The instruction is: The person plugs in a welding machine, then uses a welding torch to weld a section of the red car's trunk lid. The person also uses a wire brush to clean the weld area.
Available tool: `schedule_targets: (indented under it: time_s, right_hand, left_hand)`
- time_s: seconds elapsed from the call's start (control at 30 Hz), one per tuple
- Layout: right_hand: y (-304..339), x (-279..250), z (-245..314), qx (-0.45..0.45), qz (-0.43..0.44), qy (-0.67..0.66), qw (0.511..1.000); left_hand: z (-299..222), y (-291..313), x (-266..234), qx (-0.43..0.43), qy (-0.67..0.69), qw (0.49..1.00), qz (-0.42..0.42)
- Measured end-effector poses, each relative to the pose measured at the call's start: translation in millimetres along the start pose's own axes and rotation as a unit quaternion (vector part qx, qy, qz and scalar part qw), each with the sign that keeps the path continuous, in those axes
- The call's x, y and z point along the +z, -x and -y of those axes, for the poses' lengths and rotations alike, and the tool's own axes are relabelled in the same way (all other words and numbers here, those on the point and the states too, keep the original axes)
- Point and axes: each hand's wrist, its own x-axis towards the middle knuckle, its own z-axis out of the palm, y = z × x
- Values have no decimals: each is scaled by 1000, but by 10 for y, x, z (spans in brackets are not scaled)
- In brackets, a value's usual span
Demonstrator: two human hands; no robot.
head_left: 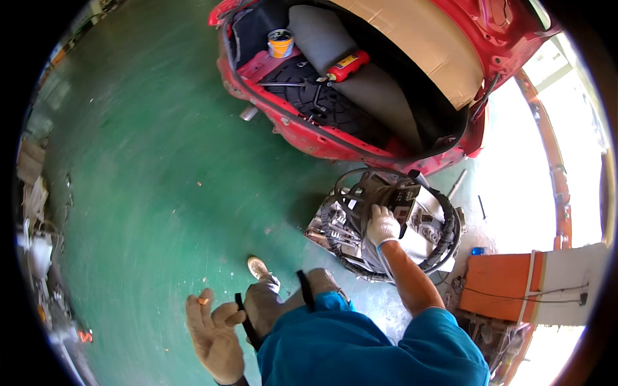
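Observation:
My right hand [383,226], in a white knit glove, is closed at the top of a wheeled machine, beside its dark control box [403,204]. What its fingers grip is hidden beneath the glove. Thick black cables [444,235] hang in big loops around the machine, and metal tools [344,243] lie on its left side. Off to the left, at thigh height, my left hand [215,338] wears a tan glove. Its fingers are apart and hold nothing; an orange patch shows at one fingertip.
Beyond the machine stands a red car body [309,138] with its trunk raised. Inside are a yellow can [280,44], a red fire extinguisher [347,66] and a spare tyre [299,96]. An orange and grey cabinet [499,289] stands at right. The floor [148,174] is green.

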Motion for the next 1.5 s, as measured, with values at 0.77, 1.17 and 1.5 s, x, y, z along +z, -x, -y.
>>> schedule_targets:
  time_s: [0.77,1.17,1.5]
  right_hand:
    - [-1215,521,-584,283,144,-3,948]
    - [-1349,349,-669,232,199,94,947]
    - [-1394,76,-255,419,162,-10,893]
  left_hand:
    - [482,-3169,903,-133,-151,968,152]
    - [942,-4224,903,-234,-138,925,264]
    - [1032,-4703,1120,-235,-147,873,402]
